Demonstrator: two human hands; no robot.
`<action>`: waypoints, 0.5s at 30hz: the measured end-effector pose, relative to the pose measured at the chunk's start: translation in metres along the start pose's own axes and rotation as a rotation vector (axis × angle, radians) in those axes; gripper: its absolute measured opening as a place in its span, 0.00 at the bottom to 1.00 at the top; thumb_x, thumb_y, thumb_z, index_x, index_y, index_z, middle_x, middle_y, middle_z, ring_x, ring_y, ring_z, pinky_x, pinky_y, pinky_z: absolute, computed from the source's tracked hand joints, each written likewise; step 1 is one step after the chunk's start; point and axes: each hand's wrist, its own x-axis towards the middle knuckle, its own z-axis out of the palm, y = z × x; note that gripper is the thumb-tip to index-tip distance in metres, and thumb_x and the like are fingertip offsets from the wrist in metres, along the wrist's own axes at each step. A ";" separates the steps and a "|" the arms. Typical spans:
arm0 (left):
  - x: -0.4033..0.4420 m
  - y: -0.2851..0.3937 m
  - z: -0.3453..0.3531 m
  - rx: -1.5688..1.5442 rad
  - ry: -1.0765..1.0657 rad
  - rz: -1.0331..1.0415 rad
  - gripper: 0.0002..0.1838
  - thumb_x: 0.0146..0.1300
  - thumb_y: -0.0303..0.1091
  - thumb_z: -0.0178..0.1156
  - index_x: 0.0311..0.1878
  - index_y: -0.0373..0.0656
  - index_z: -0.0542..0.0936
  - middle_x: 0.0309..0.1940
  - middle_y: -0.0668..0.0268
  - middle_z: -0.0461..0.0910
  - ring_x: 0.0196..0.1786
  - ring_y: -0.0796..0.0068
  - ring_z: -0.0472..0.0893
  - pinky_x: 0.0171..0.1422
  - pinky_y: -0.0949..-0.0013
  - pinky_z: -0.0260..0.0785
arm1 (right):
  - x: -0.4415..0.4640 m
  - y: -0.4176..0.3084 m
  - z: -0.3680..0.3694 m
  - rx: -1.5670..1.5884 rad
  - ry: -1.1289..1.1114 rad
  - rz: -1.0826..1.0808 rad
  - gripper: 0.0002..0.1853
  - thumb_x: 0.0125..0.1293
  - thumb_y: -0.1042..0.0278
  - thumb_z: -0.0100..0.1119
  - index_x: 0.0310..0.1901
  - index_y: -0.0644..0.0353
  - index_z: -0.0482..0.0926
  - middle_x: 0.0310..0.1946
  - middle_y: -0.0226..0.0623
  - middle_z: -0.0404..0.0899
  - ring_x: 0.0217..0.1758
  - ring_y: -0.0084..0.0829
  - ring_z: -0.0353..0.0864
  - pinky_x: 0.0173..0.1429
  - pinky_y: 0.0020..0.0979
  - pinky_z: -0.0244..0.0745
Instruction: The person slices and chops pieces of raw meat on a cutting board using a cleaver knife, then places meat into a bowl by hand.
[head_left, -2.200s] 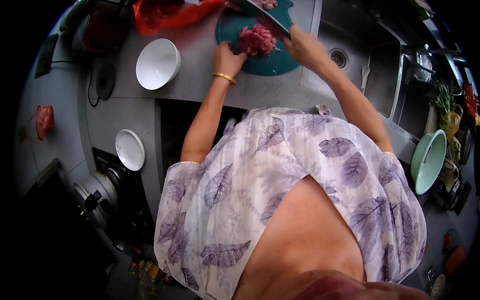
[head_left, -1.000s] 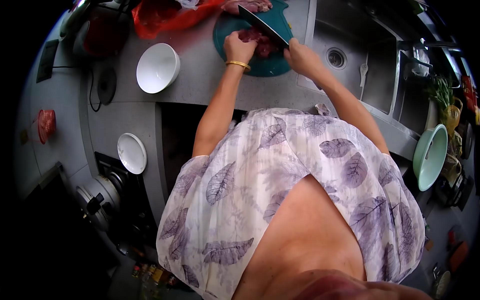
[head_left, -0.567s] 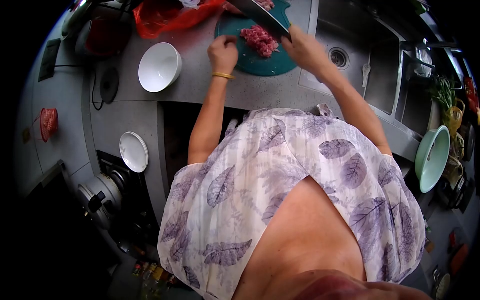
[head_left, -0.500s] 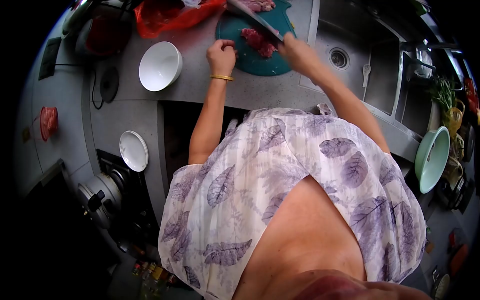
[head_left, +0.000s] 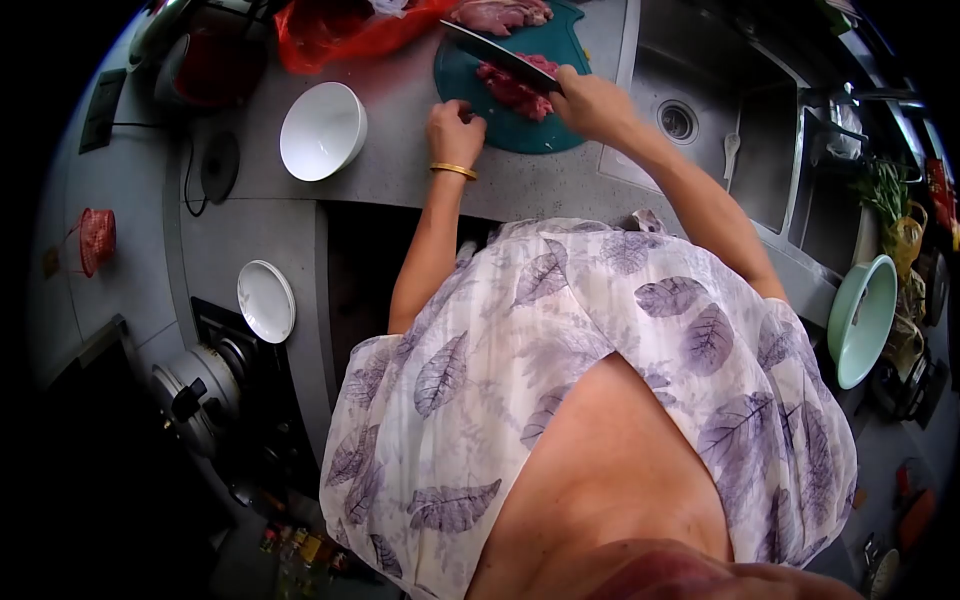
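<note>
My right hand is closed round the handle of a kitchen knife, its blade pointing up and left. The blade lies over chopped red meat on a teal cutting board. A larger pale pink piece of meat rests at the board's far side. My left hand, with a yellow bangle at the wrist, is at the board's left edge, its fingers curled in and no object visible in them.
A white bowl stands left of the board, near a red plastic bag. To the right is a steel sink with a white spoon. Stacked white plates and a pot sit on the left; a green basin is at right.
The knife has come down onto the chopped meat, its blade now lying flatter over it. My left hand has shifted slightly right and toward me.
</note>
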 end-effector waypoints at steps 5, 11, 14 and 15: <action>0.007 0.000 0.004 0.347 -0.087 0.101 0.11 0.43 0.30 0.62 0.33 0.37 0.81 0.30 0.53 0.80 0.37 0.58 0.81 0.45 0.63 0.73 | -0.006 0.003 0.037 0.054 -0.056 0.062 0.13 0.61 0.61 0.48 0.37 0.65 0.68 0.29 0.57 0.79 0.35 0.54 0.79 0.40 0.51 0.73; -0.002 0.001 -0.010 0.007 -0.139 -0.138 0.10 0.46 0.29 0.61 0.32 0.37 0.81 0.26 0.56 0.81 0.30 0.64 0.82 0.37 0.66 0.74 | -0.006 -0.013 -0.014 0.061 -0.012 0.035 0.12 0.62 0.62 0.48 0.36 0.65 0.67 0.29 0.57 0.78 0.34 0.54 0.79 0.40 0.51 0.73; -0.007 -0.005 -0.007 -0.255 -0.069 -0.225 0.09 0.45 0.30 0.61 0.29 0.34 0.80 0.23 0.54 0.81 0.30 0.60 0.81 0.38 0.66 0.74 | -0.019 -0.020 -0.002 0.103 -0.021 0.067 0.13 0.62 0.63 0.48 0.37 0.66 0.65 0.27 0.57 0.78 0.33 0.55 0.79 0.39 0.51 0.73; -0.007 0.000 -0.009 -0.347 -0.102 -0.321 0.08 0.48 0.28 0.61 0.30 0.33 0.80 0.23 0.60 0.80 0.28 0.70 0.81 0.34 0.70 0.74 | -0.019 -0.004 0.023 0.075 -0.046 0.052 0.13 0.62 0.62 0.49 0.37 0.66 0.65 0.27 0.57 0.78 0.32 0.55 0.79 0.38 0.51 0.73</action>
